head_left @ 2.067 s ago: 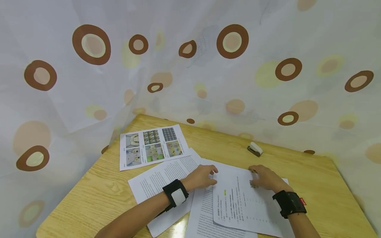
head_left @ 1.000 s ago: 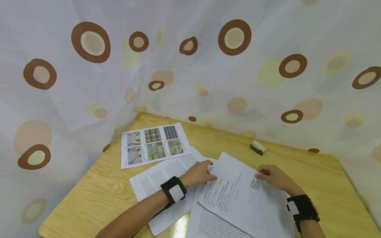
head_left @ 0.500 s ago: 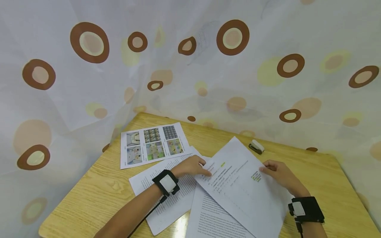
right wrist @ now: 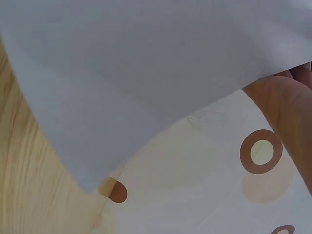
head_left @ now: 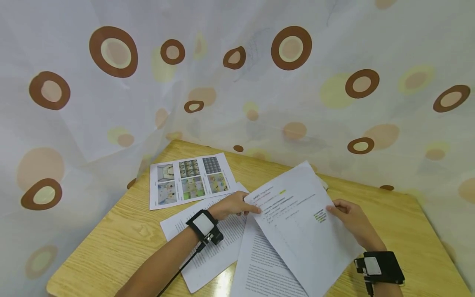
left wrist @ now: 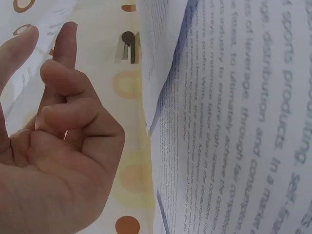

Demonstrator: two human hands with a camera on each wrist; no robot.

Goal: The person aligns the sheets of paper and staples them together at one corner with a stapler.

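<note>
Both hands hold up a printed sheet of paper [head_left: 297, 231] with yellow-highlighted lines, tilted above the table. My left hand [head_left: 231, 204] pinches its left edge, thumb on the printed face. At the opposite edge, my right hand [head_left: 350, 218] grips with the thumb in front and the fingers behind. Under the raised sheet lies a page of dense text [head_left: 259, 268], partly covered. In the right wrist view the sheet's blank side [right wrist: 126, 78] hides most of the right hand [right wrist: 287, 107]. Whether more than one sheet is held, I cannot tell.
Another text page [head_left: 215, 260] lies under the left forearm. Farther back is a sheet with several colour pictures [head_left: 192, 181]. A small stapler [head_left: 324, 182] is mostly hidden behind the raised sheet. A patterned curtain [head_left: 237, 82] borders the wooden table [head_left: 111, 239].
The highlighted sheet has lifted off the papers and turned, its top corner rising toward the stapler. My left hand, earlier resting at its edge, now pinches it; the right hand has kept its edge.
</note>
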